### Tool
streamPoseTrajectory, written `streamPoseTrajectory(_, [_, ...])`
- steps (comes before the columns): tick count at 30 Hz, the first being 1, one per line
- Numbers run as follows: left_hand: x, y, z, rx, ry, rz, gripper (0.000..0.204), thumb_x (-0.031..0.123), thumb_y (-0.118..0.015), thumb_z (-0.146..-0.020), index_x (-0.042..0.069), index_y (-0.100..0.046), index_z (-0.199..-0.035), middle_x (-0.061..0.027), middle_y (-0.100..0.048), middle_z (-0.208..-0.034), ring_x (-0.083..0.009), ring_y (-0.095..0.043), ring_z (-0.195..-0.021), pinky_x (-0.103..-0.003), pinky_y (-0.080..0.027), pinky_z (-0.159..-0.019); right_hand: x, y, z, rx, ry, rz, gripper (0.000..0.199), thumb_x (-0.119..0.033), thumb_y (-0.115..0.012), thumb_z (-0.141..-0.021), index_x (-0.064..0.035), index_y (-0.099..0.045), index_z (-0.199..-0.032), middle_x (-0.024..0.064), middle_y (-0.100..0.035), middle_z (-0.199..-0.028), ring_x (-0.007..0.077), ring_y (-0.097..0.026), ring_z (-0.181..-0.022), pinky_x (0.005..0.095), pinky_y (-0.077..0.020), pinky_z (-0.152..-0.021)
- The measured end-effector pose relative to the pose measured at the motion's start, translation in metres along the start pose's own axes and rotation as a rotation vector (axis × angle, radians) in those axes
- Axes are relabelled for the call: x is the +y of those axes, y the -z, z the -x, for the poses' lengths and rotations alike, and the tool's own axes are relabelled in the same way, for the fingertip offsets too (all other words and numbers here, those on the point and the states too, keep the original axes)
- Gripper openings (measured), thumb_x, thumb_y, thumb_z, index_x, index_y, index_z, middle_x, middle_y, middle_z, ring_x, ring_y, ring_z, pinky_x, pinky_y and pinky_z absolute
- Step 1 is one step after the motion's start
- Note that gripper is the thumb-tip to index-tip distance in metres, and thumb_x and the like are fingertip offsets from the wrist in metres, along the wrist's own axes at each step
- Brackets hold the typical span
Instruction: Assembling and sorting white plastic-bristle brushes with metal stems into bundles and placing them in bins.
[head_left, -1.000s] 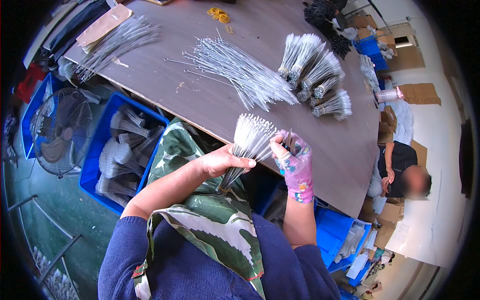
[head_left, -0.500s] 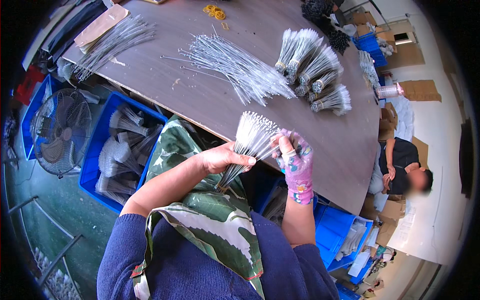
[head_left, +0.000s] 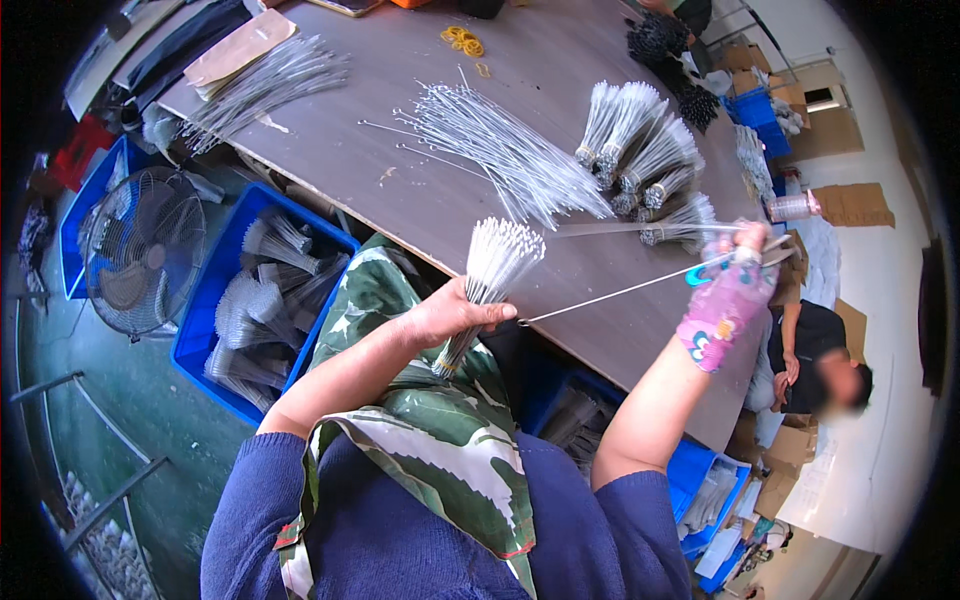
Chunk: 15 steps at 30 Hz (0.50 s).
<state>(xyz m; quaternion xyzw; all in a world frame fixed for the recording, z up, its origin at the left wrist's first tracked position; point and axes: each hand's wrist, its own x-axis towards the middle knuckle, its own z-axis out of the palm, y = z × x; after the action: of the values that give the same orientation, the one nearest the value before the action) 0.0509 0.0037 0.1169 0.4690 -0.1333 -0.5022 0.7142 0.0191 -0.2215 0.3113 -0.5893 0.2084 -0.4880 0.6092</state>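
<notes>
My left hand [head_left: 455, 312] is closed round an upright bundle of thin wire brushes [head_left: 503, 250], white bristle ends up and wire ends down. Out to the right, over the table edge, my right hand [head_left: 738, 265] wears a pink flowered glove that leaves fingertips bare. Its fingers grip a single wire brush [head_left: 620, 294], whose looped end points back toward my left thumb. A pale, motion-blurred streak also runs left from the right hand; I cannot tell what it is. Loose wire brushes [head_left: 505, 150] lie spread on the table beyond, beside several tied brush bundles [head_left: 650, 150].
The brown table [head_left: 350, 150] also carries more brushes under a tan sheet [head_left: 240, 50], yellow rubber bands [head_left: 462, 41] and black bundles [head_left: 660, 45]. At left are a blue crate [head_left: 345, 243] of bundles and a fan [head_left: 150, 255]. Another person [head_left: 815, 350] is at right.
My right hand has moved away to the right from the bundle, drawing a single wire brush out with it. My left hand still grips the bundle. The view has shifted slightly.
</notes>
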Motion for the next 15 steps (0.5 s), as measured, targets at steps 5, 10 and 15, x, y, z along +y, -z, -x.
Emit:
streamPoseTrajectory(5, [0.011,0.026,0.009,0.111,0.006,0.284,0.026,0.027,-0.069,-0.079,0.005,-0.061,-0.091,-0.0026,-0.06,-0.077,-0.0096,-0.056,-0.07,-0.022,-0.044,-0.061,0.034,0.013,0.015,-0.042,-0.172,0.005,0.015,-0.019,-0.059,-0.087,-0.0093,-0.051,-0.079,-0.0016,-0.047,-0.065,0.0068,-0.043,-0.05,0.0209,-0.0308,-0.041])
streamPoseTrajectory(10, [0.031,0.02,0.021,0.012,-0.012,0.082,0.037,0.026,-0.07,-0.078,0.001,-0.061,-0.104,-0.0051,-0.064,-0.092,-0.0099,-0.058,-0.081,-0.023,-0.046,-0.067,0.066,0.0,0.042,-0.142,-0.2,-0.022,0.012,-0.019,-0.056,-0.09,-0.0109,-0.048,-0.085,-0.0019,-0.047,-0.065,0.0067,-0.043,-0.05,0.0205,-0.032,-0.041])
streamPoseTrajectory(15, [0.034,-0.005,0.018,-0.098,-0.141,-0.024,0.015,0.013,-0.069,-0.079,0.003,-0.062,-0.089,-0.0009,-0.061,-0.079,-0.0057,-0.055,-0.067,-0.021,-0.045,-0.063,0.089,-0.041,0.079,-0.153,-0.184,-0.029,0.015,-0.021,-0.052,-0.092,-0.0095,-0.044,-0.087,-0.001,-0.045,-0.064,0.0072,-0.042,-0.051,0.0202,-0.0315,-0.044])
